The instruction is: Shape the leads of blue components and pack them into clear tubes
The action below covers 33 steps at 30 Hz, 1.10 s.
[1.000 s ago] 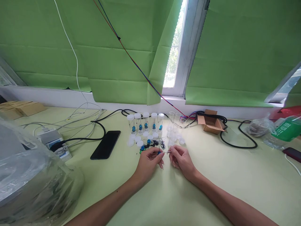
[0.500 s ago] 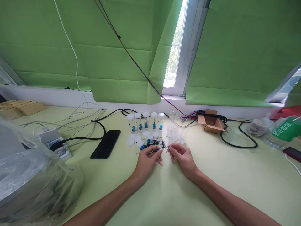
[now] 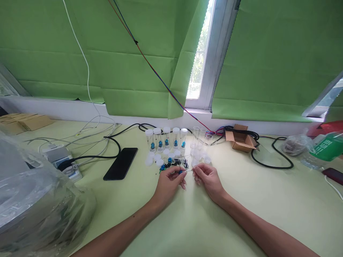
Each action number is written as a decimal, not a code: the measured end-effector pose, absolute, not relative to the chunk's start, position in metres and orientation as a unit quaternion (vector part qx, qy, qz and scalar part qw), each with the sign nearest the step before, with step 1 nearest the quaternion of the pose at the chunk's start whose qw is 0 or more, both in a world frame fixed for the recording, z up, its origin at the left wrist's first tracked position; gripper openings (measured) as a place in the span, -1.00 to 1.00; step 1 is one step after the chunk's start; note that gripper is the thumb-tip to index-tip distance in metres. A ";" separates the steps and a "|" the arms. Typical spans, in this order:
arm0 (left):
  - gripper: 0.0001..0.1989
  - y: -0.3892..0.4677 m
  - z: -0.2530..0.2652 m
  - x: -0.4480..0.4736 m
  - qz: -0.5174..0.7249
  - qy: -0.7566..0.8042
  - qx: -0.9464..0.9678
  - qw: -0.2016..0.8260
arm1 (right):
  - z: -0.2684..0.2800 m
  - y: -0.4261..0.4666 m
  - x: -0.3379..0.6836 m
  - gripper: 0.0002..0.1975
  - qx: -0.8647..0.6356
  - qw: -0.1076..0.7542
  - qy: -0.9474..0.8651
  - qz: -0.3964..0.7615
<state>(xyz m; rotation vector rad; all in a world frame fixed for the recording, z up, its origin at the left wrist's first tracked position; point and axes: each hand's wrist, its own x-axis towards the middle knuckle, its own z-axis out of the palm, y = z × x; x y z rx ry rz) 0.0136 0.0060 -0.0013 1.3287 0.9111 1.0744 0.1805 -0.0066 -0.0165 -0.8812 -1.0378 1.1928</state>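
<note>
My left hand [image 3: 170, 182] pinches a small blue part [image 3: 181, 172] with thin wire leads between thumb and fingers. A thin wire lead [image 3: 189, 170] spans the small gap to my right hand [image 3: 207, 178], whose thumb and fingertips are closed on its end. Just beyond my left hand lies a pile of small blue and black parts [image 3: 169, 160] with leads. Behind it stand several capped clear tubes [image 3: 176, 137], each with a blue part inside. Several uncapped clear tubes [image 3: 196, 144] stand beyond my right hand. Loose white caps [image 3: 159, 162] lie around the pile.
A black phone [image 3: 120, 164] lies to the left, near a power strip [image 3: 72, 171] with cables. A large plastic-wrapped object [image 3: 40, 207] fills the left front. At the back right are an open cardboard box [image 3: 241, 141], black cable [image 3: 270, 167] and a green-labelled bottle [image 3: 321, 150].
My right hand has shifted slightly right, and the thin lead between the hands shows more clearly. My left hand keeps hold of the blue part with barely any movement.
</note>
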 end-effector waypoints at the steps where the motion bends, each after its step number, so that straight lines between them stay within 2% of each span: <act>1: -0.80 0.006 -0.002 0.013 0.454 0.387 0.572 0.563 | -0.016 -0.007 0.181 -0.70 -0.384 0.617 -0.451 0.518; 17: -0.81 0.001 0.004 0.015 0.441 0.376 0.605 0.546 | -0.017 -0.005 0.180 -0.64 -0.397 0.608 -0.434 0.534; 33: -0.80 0.008 -0.003 0.013 0.444 0.394 0.581 0.556 | -0.019 -0.004 0.181 -0.74 -0.378 0.619 -0.461 0.511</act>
